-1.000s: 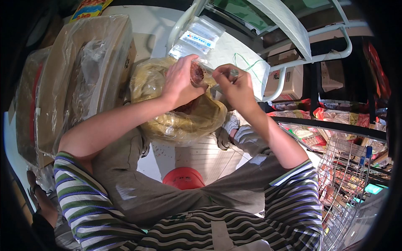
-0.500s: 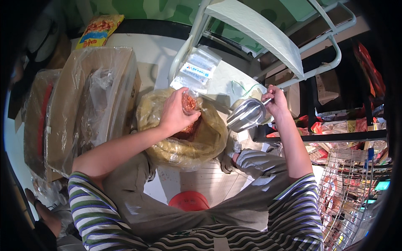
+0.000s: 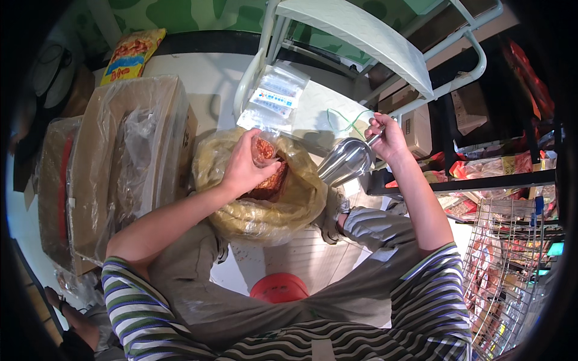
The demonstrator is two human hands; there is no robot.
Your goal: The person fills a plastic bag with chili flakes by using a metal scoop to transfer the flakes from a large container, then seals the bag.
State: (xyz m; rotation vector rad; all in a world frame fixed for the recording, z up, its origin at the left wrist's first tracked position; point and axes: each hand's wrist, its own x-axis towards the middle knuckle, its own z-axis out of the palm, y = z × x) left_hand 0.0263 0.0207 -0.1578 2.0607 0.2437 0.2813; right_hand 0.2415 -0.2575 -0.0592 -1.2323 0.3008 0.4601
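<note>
A small clear plastic bag [image 3: 265, 148] with red flakes in it is pinched in my left hand [image 3: 239, 171]. It hangs over the opening of a large yellowish plastic sack [image 3: 289, 213], which stands between my knees. More red flakes [image 3: 270, 186], like crushed chilli, show inside the sack. To the right, the fingers of my right hand [image 3: 390, 142] are closed round the handle of a shiny metal scoop [image 3: 348, 157]. The scoop tilts down to the left beside the sack's right rim, and no flakes can be made out in it.
Flat clear bags [image 3: 276, 96] lie beyond the sack beside a green tie [image 3: 349, 120], under a pale metal step ladder [image 3: 361, 36]. Plastic-lined cardboard boxes [image 3: 90, 174] stand left. A red stool [image 3: 279, 289] is below me; a wire cart [image 3: 506, 265] is right.
The view has shifted slightly. My right hand and the scoop have moved a little to the left; my left hand still holds the small bag over the sack.
</note>
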